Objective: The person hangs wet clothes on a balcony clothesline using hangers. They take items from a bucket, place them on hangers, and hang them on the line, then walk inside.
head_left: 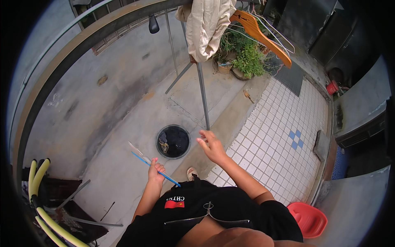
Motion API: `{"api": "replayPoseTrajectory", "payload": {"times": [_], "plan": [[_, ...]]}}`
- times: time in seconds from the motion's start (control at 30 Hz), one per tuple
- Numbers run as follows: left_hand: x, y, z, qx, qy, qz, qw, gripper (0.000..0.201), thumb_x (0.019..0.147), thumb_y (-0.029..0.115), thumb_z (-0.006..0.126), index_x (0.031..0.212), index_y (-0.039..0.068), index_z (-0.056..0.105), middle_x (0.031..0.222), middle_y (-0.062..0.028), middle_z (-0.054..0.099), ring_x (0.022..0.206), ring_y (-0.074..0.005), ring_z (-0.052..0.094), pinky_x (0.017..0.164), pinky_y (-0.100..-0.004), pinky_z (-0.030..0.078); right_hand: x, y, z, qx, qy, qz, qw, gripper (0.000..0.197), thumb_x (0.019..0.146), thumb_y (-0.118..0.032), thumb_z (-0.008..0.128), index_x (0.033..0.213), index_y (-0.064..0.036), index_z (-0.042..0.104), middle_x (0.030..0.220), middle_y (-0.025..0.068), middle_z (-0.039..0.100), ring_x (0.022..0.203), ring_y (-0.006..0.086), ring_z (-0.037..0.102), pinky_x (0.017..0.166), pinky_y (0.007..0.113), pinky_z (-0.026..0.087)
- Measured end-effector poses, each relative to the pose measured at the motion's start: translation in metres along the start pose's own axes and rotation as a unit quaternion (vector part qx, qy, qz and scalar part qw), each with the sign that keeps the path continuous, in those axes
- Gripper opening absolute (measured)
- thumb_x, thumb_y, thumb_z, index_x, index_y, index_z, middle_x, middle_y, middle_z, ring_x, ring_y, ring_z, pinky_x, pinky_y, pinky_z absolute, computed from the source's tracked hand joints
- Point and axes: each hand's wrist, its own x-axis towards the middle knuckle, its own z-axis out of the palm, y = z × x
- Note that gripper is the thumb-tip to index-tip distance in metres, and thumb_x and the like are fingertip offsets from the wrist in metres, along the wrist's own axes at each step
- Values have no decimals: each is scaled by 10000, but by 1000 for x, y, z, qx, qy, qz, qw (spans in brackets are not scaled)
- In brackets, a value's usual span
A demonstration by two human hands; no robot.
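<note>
Black zippered shirt closest; ahead, the left hand curls round a slim blue rod. Right hand spread, empty, round dark tub to its left. Should that left grip slacken, the rod could slip, maybe onto the tub's dark cloth.

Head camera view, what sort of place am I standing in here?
It looks like a home's outdoor yard, partly used for drying laundry: a beige garment hangs near a wooden hanger, with potted plants beyond them.
</note>
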Motion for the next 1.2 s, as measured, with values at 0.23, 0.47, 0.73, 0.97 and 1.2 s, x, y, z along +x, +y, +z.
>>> {"api": "replayPoseTrajectory", "payload": {"times": [0.23, 0.47, 0.73, 0.97, 1.2], "plan": [[2, 34, 87, 6, -58, 69, 996, 203, 983, 332, 555, 962, 131, 571, 511, 63, 277, 408, -69, 246, 373, -225, 214, 232, 33, -76, 59, 216, 2, 975, 660, 892, -352, 673, 1383, 1, 408, 1341, 194, 524, 1122, 305, 573, 911, 389, 482], [4, 29, 101, -162, -84, 102, 978, 109, 930, 195, 578, 861, 111, 581, 472, 64, 315, 376, -65, 261, 349, -219, 225, 431, 70, -119, 65, 262, -46, 962, 845, 822, -417, 734, 1407, 48, 339, 1389, 264, 446, 1212, 345, 518, 1004, 406, 428], [15, -26, 123, -269, 30, 197, 942, 173, 886, 132, 606, 758, 113, 491, 484, 72, 280, 390, -67, 234, 350, -218, 234, 497, 30, -94, 51, 231, -109, 966, 385, 908, -219, 619, 1155, 49, 493, 987, 157, 639, 847, 251, 641, 755, 341, 508], [16, -70, 122, -317, 68, 220, 920, 295, 895, 132, 599, 667, 145, 413, 481, 76, 265, 389, -68, 224, 352, -218, 231, 558, 35, -60, 120, 248, -240, 931, 352, 956, -267, 607, 1071, 51, 508, 863, 106, 610, 709, 160, 603, 580, 292, 510], [14, -83, 128, -335, 63, 194, 920, 341, 910, 141, 589, 635, 160, 389, 470, 80, 240, 382, -67, 217, 352, -221, 229, 604, 26, -51, 114, 220, -277, 928, 319, 934, -213, 634, 1117, 20, 514, 968, 92, 608, 774, 140, 602, 540, 280, 514]]}}
